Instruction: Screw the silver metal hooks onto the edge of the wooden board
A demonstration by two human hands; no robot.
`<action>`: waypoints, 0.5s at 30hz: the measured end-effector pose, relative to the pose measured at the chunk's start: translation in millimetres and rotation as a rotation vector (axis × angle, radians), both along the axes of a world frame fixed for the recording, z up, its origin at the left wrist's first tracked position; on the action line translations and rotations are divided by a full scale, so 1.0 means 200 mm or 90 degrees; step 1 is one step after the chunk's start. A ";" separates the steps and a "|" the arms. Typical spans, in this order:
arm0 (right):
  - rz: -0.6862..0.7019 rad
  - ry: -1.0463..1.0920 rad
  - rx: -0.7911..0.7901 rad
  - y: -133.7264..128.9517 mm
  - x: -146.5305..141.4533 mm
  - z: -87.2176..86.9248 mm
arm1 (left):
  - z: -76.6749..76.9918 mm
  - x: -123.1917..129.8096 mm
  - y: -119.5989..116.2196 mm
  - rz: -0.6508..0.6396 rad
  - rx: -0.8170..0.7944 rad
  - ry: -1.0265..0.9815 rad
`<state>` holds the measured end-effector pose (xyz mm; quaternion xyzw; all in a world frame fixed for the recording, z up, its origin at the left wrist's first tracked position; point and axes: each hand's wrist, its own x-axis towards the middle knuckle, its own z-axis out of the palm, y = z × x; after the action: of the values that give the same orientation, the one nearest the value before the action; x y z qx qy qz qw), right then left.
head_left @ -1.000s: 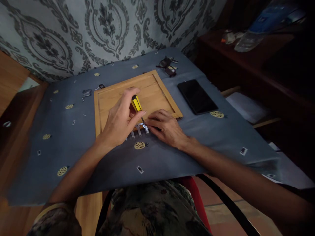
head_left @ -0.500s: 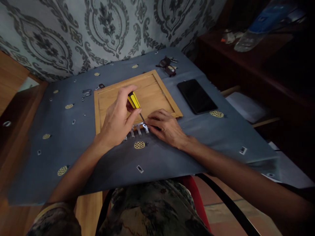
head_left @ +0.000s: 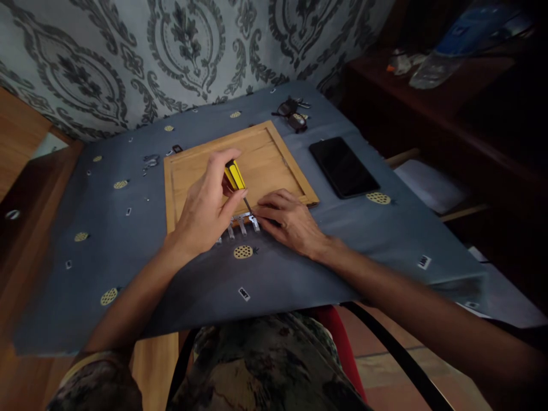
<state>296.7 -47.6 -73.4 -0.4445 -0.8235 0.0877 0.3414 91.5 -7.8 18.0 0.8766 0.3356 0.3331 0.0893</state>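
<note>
My left hand [head_left: 206,205] grips a yellow and black screwdriver [head_left: 235,174], its shaft slanting down to the right. The tip meets a metal hook strip [head_left: 242,224] along the near edge of a framed wooden board [head_left: 252,160]. Several hooks of the strip stick out toward me over the cloth. Close beside the tip, my right hand [head_left: 293,224] rests on the board's near edge with its fingers together at the strip's right end. What its fingertips hold, if anything, is hidden.
Right of the board lies a black phone [head_left: 343,166], with dark glasses [head_left: 291,114] behind it. Small metal pieces [head_left: 150,162] are on the blue cloth at the left. A plastic bottle [head_left: 440,63] lies on the dark furniture at the back right.
</note>
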 end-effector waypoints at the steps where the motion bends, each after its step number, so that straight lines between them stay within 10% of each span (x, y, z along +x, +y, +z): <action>1: 0.000 0.003 -0.005 0.00 0.00 0.00 | 0.00 0.00 0.00 0.000 -0.001 0.006; 15: -0.003 -0.003 -0.017 0.00 0.00 0.01 | -0.05 0.03 0.01 -0.039 -0.047 -0.065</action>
<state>295.8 -47.5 -72.2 -0.4514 -0.8218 0.0966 0.3339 96.9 -5.1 7.2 0.8644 0.3157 0.3621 0.1485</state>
